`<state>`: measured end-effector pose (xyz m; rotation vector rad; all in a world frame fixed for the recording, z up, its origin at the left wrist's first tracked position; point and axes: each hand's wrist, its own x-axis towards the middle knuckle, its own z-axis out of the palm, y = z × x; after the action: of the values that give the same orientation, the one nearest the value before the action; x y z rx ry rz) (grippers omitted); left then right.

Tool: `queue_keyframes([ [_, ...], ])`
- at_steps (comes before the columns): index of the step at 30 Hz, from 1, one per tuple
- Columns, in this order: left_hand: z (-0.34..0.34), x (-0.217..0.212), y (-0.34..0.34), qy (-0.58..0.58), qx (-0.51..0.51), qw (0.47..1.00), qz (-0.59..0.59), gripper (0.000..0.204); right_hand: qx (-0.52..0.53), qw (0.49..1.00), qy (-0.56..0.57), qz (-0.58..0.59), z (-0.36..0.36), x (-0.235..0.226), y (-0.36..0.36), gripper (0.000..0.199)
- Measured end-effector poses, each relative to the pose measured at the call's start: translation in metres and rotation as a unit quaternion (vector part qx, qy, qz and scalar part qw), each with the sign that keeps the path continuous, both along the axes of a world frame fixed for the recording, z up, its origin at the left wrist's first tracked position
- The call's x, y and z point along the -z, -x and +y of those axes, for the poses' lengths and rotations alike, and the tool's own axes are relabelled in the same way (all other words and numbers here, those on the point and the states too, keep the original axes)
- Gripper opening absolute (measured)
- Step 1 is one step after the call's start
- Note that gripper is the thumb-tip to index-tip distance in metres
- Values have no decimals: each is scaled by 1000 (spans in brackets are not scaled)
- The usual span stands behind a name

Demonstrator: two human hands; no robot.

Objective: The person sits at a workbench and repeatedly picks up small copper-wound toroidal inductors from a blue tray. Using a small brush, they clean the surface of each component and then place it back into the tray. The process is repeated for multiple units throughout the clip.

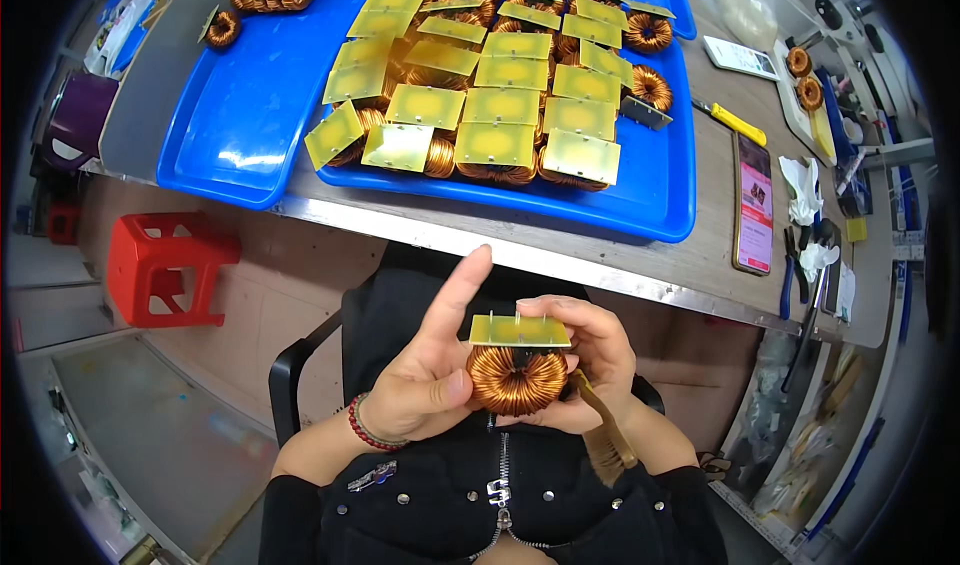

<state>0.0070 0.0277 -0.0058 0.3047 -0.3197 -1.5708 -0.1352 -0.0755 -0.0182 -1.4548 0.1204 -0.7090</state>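
Note:
In front of my chest is a toroidal coil [517, 387] of thick copper wire, with a yellow-green circuit board [522, 332] on top and thin pins rising from it. My left hand [412, 390] presses its thumb on the coil's left side; the index finger points up, clear of the board, and the lower fingers are partly hidden. Around the coil's right side wraps my right hand [603, 350], its fingers on the board's rear edge. That hand also keeps a brown-bristled brush [608, 435] against the palm, bristles hanging down.
Across the bench, a blue tray [655, 215] carries rows of similar board-topped coils. Another blue tray [235, 155] stands left of it. At the right lie a yellow-handled cutter [738, 123], a phone [753, 205] and pliers [788, 275]. A red stool [170, 265] is on the floor.

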Motion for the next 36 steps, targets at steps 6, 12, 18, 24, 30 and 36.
queue_keyframes([
  [6,-4,9,7,-31,-121,961,-246,64,165,963,212,18,-4,-5,-4,61],
  [12,-10,-5,4,-51,-66,960,-267,89,208,918,337,35,0,5,-5,53],
  [18,-11,8,2,-58,-57,992,-96,82,291,913,259,118,-17,-4,39,49],
  [24,-14,9,-1,-70,-20,997,-33,75,393,777,444,208,-30,-11,36,26],
  [30,-11,5,3,-70,-38,996,26,74,255,807,516,132,-15,-24,32,29],
  [36,-12,4,0,-57,-42,997,-7,76,261,832,458,173,-19,-36,36,32],
])
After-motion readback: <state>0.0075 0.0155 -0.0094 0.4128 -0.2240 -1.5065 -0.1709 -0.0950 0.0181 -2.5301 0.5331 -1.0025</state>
